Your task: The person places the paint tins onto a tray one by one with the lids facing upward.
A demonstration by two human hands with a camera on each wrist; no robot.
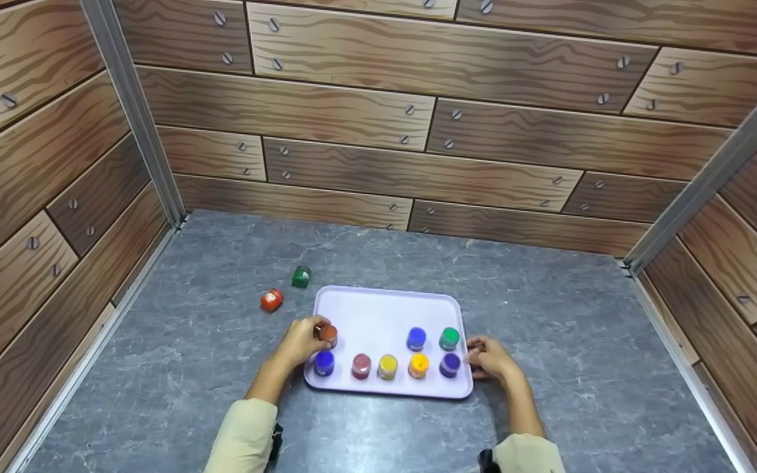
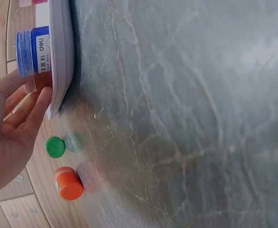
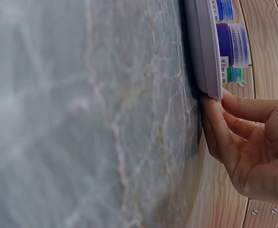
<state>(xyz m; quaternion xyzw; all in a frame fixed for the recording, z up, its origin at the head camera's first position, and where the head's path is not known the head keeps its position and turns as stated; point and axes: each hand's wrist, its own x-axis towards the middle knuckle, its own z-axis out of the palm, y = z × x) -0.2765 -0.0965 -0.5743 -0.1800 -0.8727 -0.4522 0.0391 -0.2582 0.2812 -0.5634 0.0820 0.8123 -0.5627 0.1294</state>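
My left hand (image 1: 301,341) holds a brown paint jar (image 1: 329,334) between thumb and fingers, at the left side of a pale lilac tray (image 1: 368,309). Just in front of it a dark blue paint jar (image 1: 324,363) stands on the tray; its printed label faces the left wrist view. At the opposite side my right hand (image 1: 491,358) pinches the tray's rim, thumb above and fingers below in the right wrist view. The purple jar (image 3: 230,45) stands closest to that hand, with a green jar (image 1: 449,338) behind it.
Also upright on the tray are a dark pink jar (image 1: 361,366), a yellow jar (image 1: 388,366), an orange-yellow jar (image 1: 418,364) and a blue jar (image 1: 416,338). On the grey marbled table (image 1: 569,341), left of the tray, lie a dark green jar (image 1: 301,276) and an orange-red jar (image 1: 272,299).
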